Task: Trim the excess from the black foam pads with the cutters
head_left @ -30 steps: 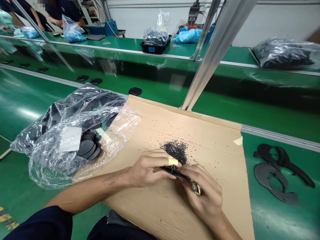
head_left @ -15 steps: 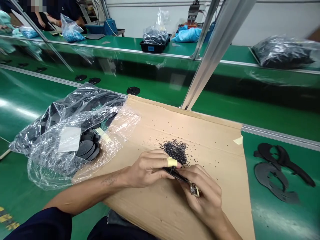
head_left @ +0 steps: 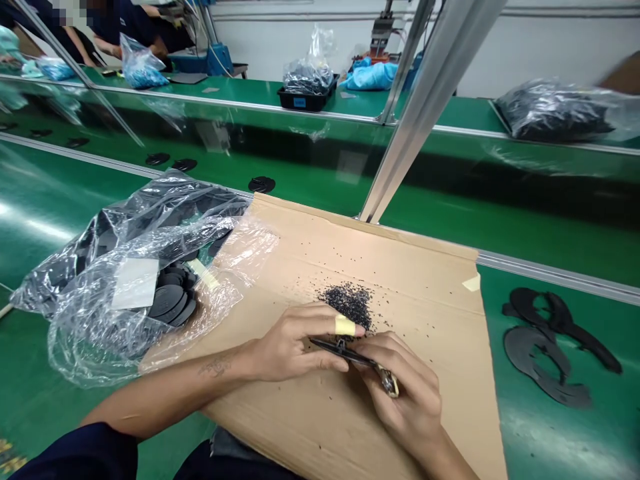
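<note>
A thin black part (head_left: pixel 327 346), seen nearly edge-on, is held over the cardboard sheet (head_left: pixel 430 267). My left hand (head_left: pixel 295 340), with yellow tape round its index finger, has finger and thumb around the part's left side. Its fingertips lie by a small dark piece on top of the part. My right hand (head_left: pixel 403 387) grips the right end, where a shiny item with a pale edge (head_left: pixel 389 383) shows between the fingers; I cannot make out what it is. Just beyond both hands lies a pile of tiny black pieces (head_left: pixel 350 303).
A clear plastic bag (head_left: pixel 95 260) of black discs (head_left: pixel 170 303) lies at the left. Curved black parts (head_left: pixel 543 360) rest on the green table at the right. A metal post (head_left: pixel 425 113) rises behind the cardboard. A person (head_left: pixel 135 27) is at the far left.
The black part has turned flatter, and more of its left end shows between my left finger and thumb, which are further apart. The whole view has shifted slightly.
</note>
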Demonstrator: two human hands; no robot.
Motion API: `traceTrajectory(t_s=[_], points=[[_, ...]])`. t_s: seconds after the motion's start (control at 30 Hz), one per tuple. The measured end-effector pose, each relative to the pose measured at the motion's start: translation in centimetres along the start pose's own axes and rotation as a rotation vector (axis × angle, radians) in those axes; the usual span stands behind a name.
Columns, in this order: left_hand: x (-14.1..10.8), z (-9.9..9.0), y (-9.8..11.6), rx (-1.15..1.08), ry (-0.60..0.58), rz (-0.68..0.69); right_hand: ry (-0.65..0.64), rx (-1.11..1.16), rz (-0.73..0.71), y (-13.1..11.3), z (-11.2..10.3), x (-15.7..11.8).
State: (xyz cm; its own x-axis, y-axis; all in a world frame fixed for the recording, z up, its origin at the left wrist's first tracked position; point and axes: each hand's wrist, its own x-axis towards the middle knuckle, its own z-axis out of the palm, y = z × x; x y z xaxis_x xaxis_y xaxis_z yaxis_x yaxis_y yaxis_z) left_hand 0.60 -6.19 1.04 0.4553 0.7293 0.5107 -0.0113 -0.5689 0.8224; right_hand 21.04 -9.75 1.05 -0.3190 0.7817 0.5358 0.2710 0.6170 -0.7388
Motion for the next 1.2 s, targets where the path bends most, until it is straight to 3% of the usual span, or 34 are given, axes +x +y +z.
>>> traceTrajectory(t_s=[0.37,0.6,0.87,1.07,1.2], points=[[0.2,-1.0,-0.3,-0.447,-0.077,-0.281,0.013,0.115,0.130,-0.3,-0.3,0.7],[-0.2,-0.4,-0.7,-0.444,-0.080,-0.302,-0.033,0.212,0.166,-0.3,-0.4,0.8],[0.1,-1.3,-0.2,-0.257,-0.276,-0.285,-0.223,0.241,0.184,0.0,-1.0,0.9],[-0.1,-0.3,-0.6,-0.376,-0.164,-0.357,-0.016,0.033,0.045,0.2,-0.3,0.1],[-0.6,0.4,-0.7,-0.346,-0.161,-0.367,0.011,-0.040,-0.002,0.1,-0.4,0.1]])
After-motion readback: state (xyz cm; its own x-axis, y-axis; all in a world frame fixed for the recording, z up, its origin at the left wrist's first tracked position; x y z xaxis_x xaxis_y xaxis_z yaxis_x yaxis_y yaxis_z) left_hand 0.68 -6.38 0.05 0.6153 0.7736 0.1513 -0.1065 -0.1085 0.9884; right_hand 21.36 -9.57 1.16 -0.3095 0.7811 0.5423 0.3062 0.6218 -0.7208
